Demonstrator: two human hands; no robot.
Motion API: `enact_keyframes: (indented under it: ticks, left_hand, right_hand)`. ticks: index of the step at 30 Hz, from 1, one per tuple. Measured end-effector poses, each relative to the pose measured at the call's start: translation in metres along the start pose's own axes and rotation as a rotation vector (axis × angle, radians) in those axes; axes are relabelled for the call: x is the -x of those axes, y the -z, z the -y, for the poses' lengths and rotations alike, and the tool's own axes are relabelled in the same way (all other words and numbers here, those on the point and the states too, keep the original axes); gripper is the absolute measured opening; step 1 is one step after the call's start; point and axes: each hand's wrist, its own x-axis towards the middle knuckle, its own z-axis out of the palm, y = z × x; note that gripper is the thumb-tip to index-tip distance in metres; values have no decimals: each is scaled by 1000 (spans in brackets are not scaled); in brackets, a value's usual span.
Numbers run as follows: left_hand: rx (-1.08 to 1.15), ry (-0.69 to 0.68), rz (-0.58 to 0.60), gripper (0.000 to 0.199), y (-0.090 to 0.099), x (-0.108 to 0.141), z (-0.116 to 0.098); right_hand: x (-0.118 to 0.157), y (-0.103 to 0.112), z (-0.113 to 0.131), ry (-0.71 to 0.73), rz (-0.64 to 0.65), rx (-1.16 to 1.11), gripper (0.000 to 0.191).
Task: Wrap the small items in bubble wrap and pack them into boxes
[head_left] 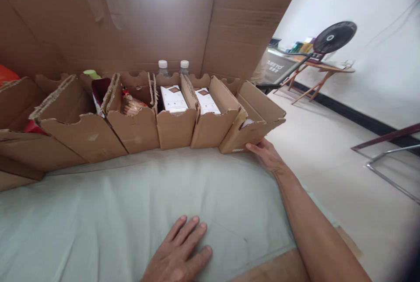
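Palm down on the pale green cloth point(131, 194), my left hand point(180, 251) holds nothing, its fingers apart. My right hand point(267, 155) grips the lower right corner of the end cardboard box point(238, 135). The thumb lies on its front face; the other fingers are mostly hidden round the side. This box is open at the top and leans a little to the right, with something pale just showing inside. Left of it stand two open boxes holding a white carton point(207, 101) and another white carton point(173, 99).
More open cardboard boxes point(134, 131) continue leftward, one with an orange-brown packet point(133, 104). Two white-capped bottles point(163, 66) stand behind the row. A tall cardboard panel point(147, 19) rises at the back. A fan point(331, 39) sits on a wooden table point(334, 68) beyond, at right.
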Motion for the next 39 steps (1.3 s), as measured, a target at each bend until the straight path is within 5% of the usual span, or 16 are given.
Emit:
enact_keyframes:
  ticks: [5,14,20,26,31,34,39]
  left_hand:
    - [60,26,36,52,-1,2,0]
    - [16,3,0,51,0,-4,1]
    - [-7,47,-27,22,0,-5,-1]
    - [91,32,71,50,4,-3,3]
    - [288,189,29,42,12,-2,-2]
    - [366,362,-112,50,28,-4,0]
    - [372,621,-318,58,47,-12,11]
  right_hand:
    - [-6,4,-2,31,-24,1,68]
    - [-7,-21,-5,140,-117,67,59]
    - [30,-36,56,254,-426,211,34]
    - [32,-120,134,420,-17,728,52]
    - [18,-134,144,417,-47,893,16]
    - [53,-125,144,444,-57,889,16]
    - [165,-93,141,497,-73,859,16]
